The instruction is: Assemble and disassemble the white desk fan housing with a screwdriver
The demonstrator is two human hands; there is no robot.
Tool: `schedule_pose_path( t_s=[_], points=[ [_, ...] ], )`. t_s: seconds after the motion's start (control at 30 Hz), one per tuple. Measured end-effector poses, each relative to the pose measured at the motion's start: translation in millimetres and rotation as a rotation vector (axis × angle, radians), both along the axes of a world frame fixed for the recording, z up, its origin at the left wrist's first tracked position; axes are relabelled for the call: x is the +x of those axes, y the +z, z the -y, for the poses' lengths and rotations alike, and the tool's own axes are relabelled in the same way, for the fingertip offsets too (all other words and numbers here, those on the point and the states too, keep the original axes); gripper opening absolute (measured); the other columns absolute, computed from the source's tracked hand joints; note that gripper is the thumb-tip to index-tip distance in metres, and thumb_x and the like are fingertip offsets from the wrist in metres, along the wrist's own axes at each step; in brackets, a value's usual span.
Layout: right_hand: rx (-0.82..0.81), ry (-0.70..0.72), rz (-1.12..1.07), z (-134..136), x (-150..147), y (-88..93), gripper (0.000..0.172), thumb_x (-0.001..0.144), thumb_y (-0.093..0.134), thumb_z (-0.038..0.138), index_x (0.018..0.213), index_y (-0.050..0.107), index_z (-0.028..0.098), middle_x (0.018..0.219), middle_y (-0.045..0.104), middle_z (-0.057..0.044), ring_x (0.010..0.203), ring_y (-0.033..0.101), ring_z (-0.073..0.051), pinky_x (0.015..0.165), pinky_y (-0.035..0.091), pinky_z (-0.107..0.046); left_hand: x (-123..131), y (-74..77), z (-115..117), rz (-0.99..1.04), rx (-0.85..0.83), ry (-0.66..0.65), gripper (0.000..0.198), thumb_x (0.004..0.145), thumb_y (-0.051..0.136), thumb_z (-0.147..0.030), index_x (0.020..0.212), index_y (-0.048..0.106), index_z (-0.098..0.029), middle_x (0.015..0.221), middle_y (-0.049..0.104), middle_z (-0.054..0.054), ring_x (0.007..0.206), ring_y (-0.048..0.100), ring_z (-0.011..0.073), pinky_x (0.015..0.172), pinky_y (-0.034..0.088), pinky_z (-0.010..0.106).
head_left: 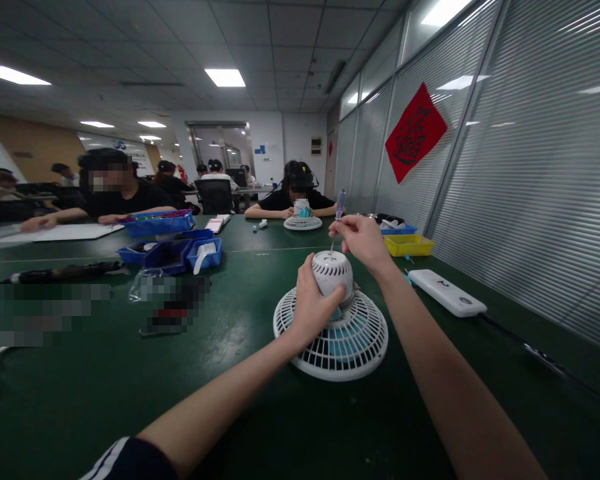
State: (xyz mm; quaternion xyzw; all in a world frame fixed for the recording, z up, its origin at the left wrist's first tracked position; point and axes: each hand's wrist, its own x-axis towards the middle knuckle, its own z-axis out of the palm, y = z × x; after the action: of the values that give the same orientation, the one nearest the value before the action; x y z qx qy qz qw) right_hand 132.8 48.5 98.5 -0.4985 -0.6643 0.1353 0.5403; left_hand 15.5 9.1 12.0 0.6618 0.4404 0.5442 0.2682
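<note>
On the green worktop [230,373], towards its right edge, we have the white fan [360,330] grille down, axis upright. Our left hand [313,303] curves round and clasps the motor housing [335,270]; our right hand [363,240], raised above, pinches a screwdriver [340,205] standing nearly vertical, tip down at the housing's top.

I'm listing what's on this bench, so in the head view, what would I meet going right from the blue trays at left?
Blue trays, near fan, yellow tray, white block. Left hand, right hand, screwdriver and far fan overlap the near fan's span, so they're left out.
</note>
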Motion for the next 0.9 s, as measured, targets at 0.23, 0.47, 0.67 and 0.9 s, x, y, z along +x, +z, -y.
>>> schedule_pose_path(
  t_s=[0.23, 0.47, 0.67, 0.9],
  points=[
    [0.053, -0.123, 0.091, 4.0, 0.2, 0.5, 0.022, 0.083, 0.055, 0.029, 0.069, 0.064, 0.014, 0.073, 0.069, -0.005, 0.037, 0.048, -0.006, 0.048, 0.041, -0.023, 0.2, -0.7, -0.6, -0.012, 0.011, 0.004, 0.077, 0.067, 0.059, -0.030, 0.136, 0.029, -0.011, 0.138, 0.039, 0.018, 0.134, 0.034, 0.0294, 0.114, 0.022, 0.045],
    [0.074, -0.113, 0.068, 2.3, 1.9, -0.8, 0.019, 0.079, 0.060, 0.032, 0.070, 0.061, 0.015, 0.073, 0.068, -0.006, 0.052, 0.057, -0.012, 0.044, 0.039, -0.021, 0.4, -1.5, -1.6, -0.006, 0.017, 0.008, 0.076, 0.067, 0.060, -0.029, 0.135, 0.031, -0.012, 0.137, 0.041, 0.018, 0.133, 0.035, 0.0298, 0.113, 0.022, 0.045],
    [0.041, -0.085, -0.022, -0.4, 1.9, -2.7, 0.020, 0.076, 0.064, 0.033, 0.070, 0.059, 0.015, 0.068, 0.067, -0.006, 0.047, 0.052, -0.011, 0.039, 0.037, -0.020, 0.2, -0.3, -0.2, 0.009, 0.013, 0.008, 0.074, 0.066, 0.061, -0.028, 0.134, 0.032, -0.014, 0.136, 0.042, 0.017, 0.133, 0.036, 0.0299, 0.113, 0.022, 0.047],
    [0.004, -0.027, -0.019, 1.6, -1.1, 1.1, 0.016, 0.082, 0.057, 0.021, 0.069, 0.062, 0.013, 0.073, 0.071, -0.006, 0.036, 0.045, -0.005, 0.043, 0.039, -0.022, -0.5, -0.6, -0.4, -0.006, 0.012, 0.007, 0.075, 0.067, 0.061, -0.028, 0.135, 0.031, -0.011, 0.135, 0.042, 0.019, 0.133, 0.036, 0.0307, 0.113, 0.023, 0.047]
  ],
)
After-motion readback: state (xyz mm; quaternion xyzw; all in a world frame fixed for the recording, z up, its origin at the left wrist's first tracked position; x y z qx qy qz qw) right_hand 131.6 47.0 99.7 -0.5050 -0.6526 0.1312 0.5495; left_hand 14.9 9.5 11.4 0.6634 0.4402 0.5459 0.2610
